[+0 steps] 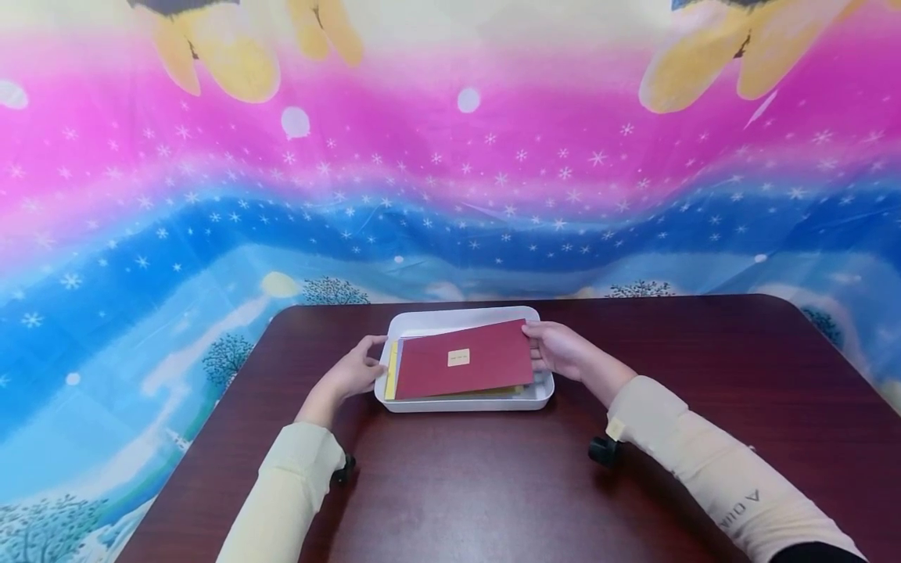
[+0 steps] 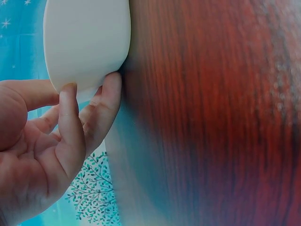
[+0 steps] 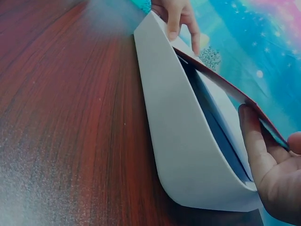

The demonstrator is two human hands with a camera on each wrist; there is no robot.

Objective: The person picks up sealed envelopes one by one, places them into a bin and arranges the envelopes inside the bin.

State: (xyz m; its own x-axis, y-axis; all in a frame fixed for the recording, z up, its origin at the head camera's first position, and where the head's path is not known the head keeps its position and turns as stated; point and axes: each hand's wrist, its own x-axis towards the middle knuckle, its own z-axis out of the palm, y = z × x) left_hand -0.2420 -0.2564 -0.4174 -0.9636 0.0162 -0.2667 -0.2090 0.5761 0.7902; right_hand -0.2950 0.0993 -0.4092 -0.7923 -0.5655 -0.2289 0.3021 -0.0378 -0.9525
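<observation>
A thin dark red booklet (image 1: 429,367) with a small cream label lies slanted over a white tray (image 1: 464,406), its right end raised above the rim. My right hand (image 1: 559,349) pinches that raised end, thumb on top and fingers underneath, as the right wrist view (image 3: 277,165) also shows. At the tray's left end, my left hand (image 1: 355,369) holds the rim and end wall with thumb and fingers. Beneath the red booklet, a yellow-edged item (image 1: 390,374) peeks out at the left; the rest of it is mostly hidden.
The tray stands near the far edge of a dark brown wooden table (image 1: 464,485). Behind the table hangs a pink and blue cloth (image 1: 450,195) with snowflakes and trees. Each wrist carries a small black device (image 1: 603,451).
</observation>
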